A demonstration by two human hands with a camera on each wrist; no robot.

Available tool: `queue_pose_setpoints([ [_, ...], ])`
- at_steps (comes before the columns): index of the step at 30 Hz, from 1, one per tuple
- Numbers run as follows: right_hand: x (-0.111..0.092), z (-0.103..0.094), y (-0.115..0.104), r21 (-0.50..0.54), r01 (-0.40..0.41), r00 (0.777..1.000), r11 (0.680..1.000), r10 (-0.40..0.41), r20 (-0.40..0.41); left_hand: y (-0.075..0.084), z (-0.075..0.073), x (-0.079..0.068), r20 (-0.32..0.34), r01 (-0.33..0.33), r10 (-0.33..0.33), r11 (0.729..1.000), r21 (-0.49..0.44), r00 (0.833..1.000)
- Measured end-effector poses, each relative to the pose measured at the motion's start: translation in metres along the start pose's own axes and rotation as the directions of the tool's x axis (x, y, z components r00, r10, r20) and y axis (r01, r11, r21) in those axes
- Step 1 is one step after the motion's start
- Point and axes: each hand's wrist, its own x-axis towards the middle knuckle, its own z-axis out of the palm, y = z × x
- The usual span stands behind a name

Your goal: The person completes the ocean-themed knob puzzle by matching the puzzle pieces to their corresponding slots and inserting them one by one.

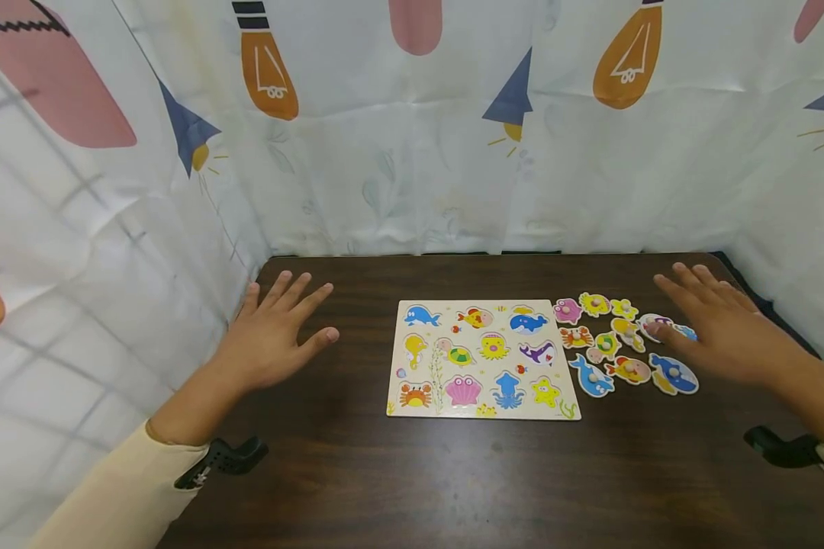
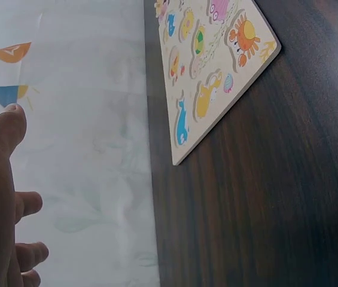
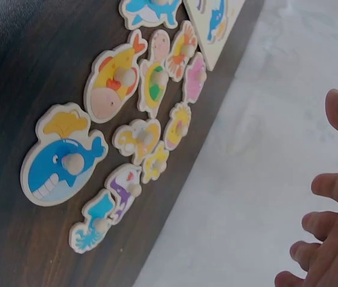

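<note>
A wooden puzzle board point(image 1: 477, 358) with sea-animal recesses lies flat on the dark table. Right of it are several loose knobbed pieces, among them a blue whale piece point(image 3: 67, 161), a fish piece point(image 3: 112, 84), a turtle piece point(image 3: 154, 81) and a crab piece point(image 1: 577, 337). My left hand point(image 1: 268, 339), fingers spread and holding nothing, is left of the board. With fingers likewise extended, my right hand point(image 1: 721, 324) hovers at the right by the pieces, overlapping the squid piece in the head view. The squid piece point(image 3: 91, 224) shows whole in the right wrist view.
The dark wooden table point(image 1: 453, 480) extends in front of the board. A white printed curtain point(image 1: 412, 152) hangs along the back and both sides. Each wrist wears a dark strap; the left strap point(image 1: 230, 457) is near the table's left side.
</note>
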Motion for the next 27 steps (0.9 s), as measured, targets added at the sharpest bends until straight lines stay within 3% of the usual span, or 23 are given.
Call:
queue_pose_setpoints([
  [9,-0.001,0.01,-0.003,-0.025,0.021,1.0,0.999,-0.021,0.004,0.005,0.018,0.003,-0.024,-0.007,0.007,0.999,-0.034,1.0],
  [27,0.001,0.022,-0.016,0.058,0.061,0.998,0.996,-0.061,-0.008,0.02,0.06,0.001,-0.055,-0.07,0.066,0.993,-0.09,0.996],
])
